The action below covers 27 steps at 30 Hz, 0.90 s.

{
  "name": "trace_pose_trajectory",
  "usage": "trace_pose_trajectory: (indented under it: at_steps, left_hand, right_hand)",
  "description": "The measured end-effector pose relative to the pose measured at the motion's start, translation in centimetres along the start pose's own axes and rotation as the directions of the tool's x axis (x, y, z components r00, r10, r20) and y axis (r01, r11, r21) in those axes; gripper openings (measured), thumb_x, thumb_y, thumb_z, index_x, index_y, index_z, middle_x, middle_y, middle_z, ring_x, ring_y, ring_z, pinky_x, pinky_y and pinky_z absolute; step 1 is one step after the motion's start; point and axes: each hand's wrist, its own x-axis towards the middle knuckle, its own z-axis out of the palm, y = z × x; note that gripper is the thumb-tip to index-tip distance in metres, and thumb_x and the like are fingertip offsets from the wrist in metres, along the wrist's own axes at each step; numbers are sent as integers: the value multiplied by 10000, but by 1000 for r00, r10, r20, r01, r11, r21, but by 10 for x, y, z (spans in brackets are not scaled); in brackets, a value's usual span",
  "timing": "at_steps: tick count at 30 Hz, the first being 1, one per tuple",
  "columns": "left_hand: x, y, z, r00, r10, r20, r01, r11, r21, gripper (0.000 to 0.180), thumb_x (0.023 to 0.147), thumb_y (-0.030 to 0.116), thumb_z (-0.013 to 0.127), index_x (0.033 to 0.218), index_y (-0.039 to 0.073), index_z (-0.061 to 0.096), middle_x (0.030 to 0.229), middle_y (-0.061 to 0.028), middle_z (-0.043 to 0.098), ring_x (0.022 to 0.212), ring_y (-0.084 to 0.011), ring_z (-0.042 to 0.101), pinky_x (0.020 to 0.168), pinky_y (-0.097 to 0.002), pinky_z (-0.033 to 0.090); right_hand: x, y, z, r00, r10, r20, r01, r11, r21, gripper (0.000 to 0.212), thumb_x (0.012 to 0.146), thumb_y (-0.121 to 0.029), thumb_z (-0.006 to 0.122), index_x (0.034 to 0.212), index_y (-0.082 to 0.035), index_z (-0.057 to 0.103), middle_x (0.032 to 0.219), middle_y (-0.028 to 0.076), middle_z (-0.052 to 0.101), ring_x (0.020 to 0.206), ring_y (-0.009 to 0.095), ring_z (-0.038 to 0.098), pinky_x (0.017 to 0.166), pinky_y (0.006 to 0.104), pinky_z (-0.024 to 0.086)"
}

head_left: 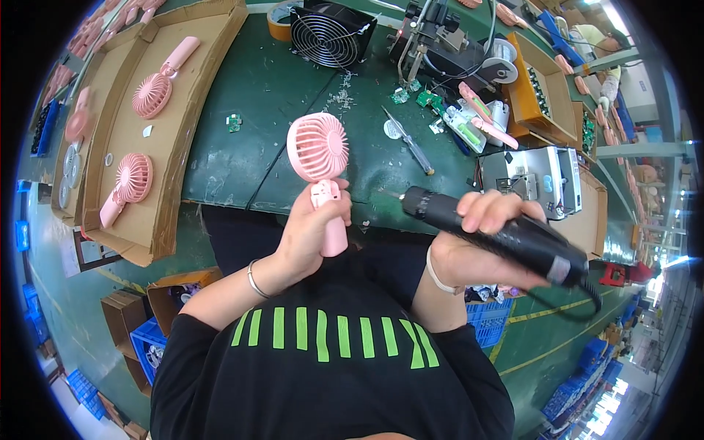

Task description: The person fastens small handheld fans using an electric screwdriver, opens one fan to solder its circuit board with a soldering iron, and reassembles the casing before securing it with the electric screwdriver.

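A pink handheld fan [318,147] is held upright by its handle in my left hand [306,226], the fingers wrapped round it. Its round grille head stands above the green bench near the front edge. My right hand [484,253] grips a black electric screwdriver [506,238], its bit pointing left toward the fan but apart from it. A cord curls from the back end of the screwdriver. On the bench ahead of my right hand lies a hand screwdriver [414,147] with a clear handle.
At left, a cardboard tray [198,110] holds more pink fans. A black cooling fan [330,37] and a soldering stand with a solder spool [500,62] are at the back. Green circuit boards [431,101], opened fan parts [477,121] and a metal box [539,176] lie at right.
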Motion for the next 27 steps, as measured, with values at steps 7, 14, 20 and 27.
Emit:
trace_pose_trajectory:
  at_steps: [7,14,20,27]
  left_hand:
    - [-3,13,-2,967,81,243,-94,995,42,572,856,72,662,1335,64,350,1189,-107,576,1006,-182,592,882,-357,511]
    - [-3,12,-8,973,116,202,-106,993,-59,577,884,49,631,1370,62,320,1262,-132,548,1108,-219,575,942,-370,487]
    - [3,6,4,963,159,217,-118,975,-188,461,1031,339,352,1416,103,257,1410,-153,417,1272,-260,448,1063,-439,370]
    - [-7,-1,1,971,217,100,-198,965,-173,457,1004,235,480,1393,93,286,1326,-83,459,1232,-189,464,1027,-392,398]
  right_hand:
    - [23,38,-52,968,-119,-221,35,936,-351,380,954,-373,554,1136,-46,485,1001,80,580,987,215,539,976,412,390]
    - [-1,15,-89,755,466,-460,-628,717,-303,484,1011,-413,417,1104,52,516,1047,200,617,979,267,615,893,392,500]
    - [-29,12,-66,756,621,-205,-543,421,-726,249,990,-232,503,977,-9,614,789,73,643,570,118,555,527,218,436]
    - [-42,38,2,618,585,526,529,186,-828,454,710,-279,761,1004,-1,554,908,125,518,827,301,520,716,420,432]
